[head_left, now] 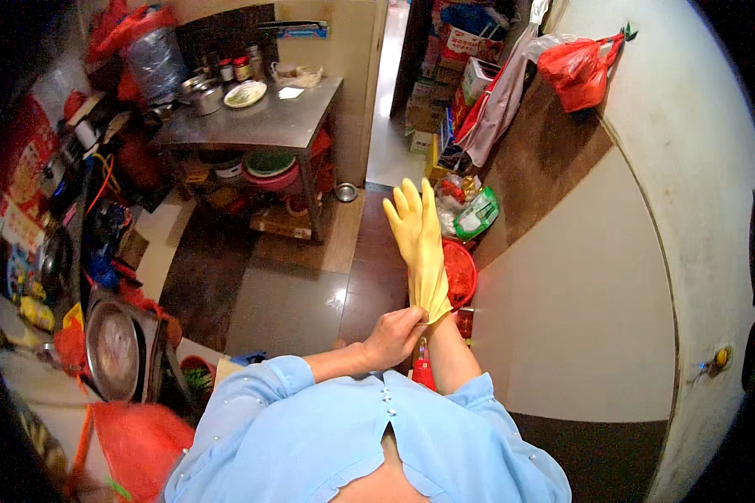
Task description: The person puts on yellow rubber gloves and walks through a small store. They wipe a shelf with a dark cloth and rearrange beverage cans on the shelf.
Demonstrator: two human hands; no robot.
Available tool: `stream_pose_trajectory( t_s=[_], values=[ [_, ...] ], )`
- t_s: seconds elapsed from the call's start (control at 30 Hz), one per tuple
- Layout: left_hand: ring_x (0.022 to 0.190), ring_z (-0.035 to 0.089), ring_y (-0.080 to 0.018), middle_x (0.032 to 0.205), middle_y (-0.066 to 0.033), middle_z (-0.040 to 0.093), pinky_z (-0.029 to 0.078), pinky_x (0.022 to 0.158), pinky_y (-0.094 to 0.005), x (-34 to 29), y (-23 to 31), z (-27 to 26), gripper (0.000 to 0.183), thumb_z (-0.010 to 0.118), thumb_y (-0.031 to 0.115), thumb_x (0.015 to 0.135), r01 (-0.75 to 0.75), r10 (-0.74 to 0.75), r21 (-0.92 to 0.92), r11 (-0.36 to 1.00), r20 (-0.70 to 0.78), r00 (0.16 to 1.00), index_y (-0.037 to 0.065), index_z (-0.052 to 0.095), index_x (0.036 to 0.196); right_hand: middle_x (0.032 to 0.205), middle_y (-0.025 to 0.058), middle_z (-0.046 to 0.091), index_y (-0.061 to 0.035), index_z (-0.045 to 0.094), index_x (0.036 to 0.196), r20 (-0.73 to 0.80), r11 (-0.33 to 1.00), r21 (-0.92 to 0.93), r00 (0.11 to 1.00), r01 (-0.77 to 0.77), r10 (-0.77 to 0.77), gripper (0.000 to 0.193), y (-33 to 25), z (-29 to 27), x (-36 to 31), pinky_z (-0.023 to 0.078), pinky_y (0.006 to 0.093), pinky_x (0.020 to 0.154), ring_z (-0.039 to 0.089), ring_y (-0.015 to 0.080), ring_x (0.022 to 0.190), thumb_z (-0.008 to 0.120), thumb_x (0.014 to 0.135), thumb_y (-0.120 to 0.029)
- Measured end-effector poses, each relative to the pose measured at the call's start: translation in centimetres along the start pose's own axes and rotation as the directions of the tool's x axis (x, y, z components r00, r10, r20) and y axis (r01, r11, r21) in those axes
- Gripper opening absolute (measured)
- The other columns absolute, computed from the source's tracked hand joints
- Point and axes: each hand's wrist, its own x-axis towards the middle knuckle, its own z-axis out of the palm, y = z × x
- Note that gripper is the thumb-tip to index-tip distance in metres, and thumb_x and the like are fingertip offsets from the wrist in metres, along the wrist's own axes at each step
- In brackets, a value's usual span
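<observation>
A yellow rubber glove (428,270) covers my right hand (411,220), which is held out in front of me above the floor. The gloved fingers point away from me, stretched and slightly apart. My left hand (393,337) is closed on the glove's cuff, pinching its edge at my right wrist. Bare skin shows between the cuff and my light blue sleeve. Nothing rests in the gloved palm.
A metal table (260,121) at the far left bears a plate (245,94), jars and pots. A red basket (459,274) stands beyond my right wrist. On the left is a round metal pan (114,350). A red bag (575,71) hangs on the right wall.
</observation>
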Motion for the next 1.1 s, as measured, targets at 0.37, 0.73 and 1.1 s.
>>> stream_pose_trajectory(
  t_s=[0.37, 0.73, 1.1],
  values=[
    [0.071, 0.063, -0.0338, 0.080, -0.0174, 0.060, 0.050, 0.062, -0.0388, 17.5, -8.9, -6.2, 0.014, 0.062, -0.003, 0.089, -0.096, 0.090, -0.099, 0.990, -0.072, 0.993, 0.000, 0.054, 0.100, 0.162, 0.0176, 0.022, -0.0215, 0.024, 0.156, 0.127, 0.998, 0.001, 0.990, 0.062, -0.062, 0.055, -2.3, 1.8, 22.4, 0.036, 0.0564, 0.114, 0.029, 0.0392, 0.145, 0.042, 0.106, -0.037],
    [0.069, 0.064, -0.0303, 0.081, -0.0174, 0.061, 0.051, 0.062, -0.0384, 34.4, -21.1, -5.5, 0.012, 0.064, -0.001, 0.089, -0.055, 0.052, -0.029, 0.998, -0.100, 0.994, 0.000, 0.056, 0.098, 0.153, 0.0159, 0.039, -0.0147, 0.032, 0.153, -0.018, 0.979, -0.185, 0.997, -0.083, 0.081, 0.060, -6.2, 0.4, 41.2, 0.032, 0.0517, 0.117, 0.041, 0.0375, 0.138, 0.059, 0.100, -0.025],
    [0.075, 0.065, -0.0328, 0.085, -0.0162, 0.063, 0.052, 0.065, -0.0388, 46.8, -30.3, -3.3, 0.011, 0.062, 0.001, 0.090, 0.002, 0.001, -0.116, 0.993, 0.025, 1.000, 0.000, 0.057, 0.099, 0.159, 0.0231, 0.025, -0.0119, 0.018, 0.158, -0.035, 0.898, -0.437, 0.999, -0.039, 0.026, 0.064, -9.5, -5.4, 53.8, 0.035, 0.0547, 0.113, 0.029, 0.0405, 0.146, 0.047, 0.105, -0.033]
  ],
)
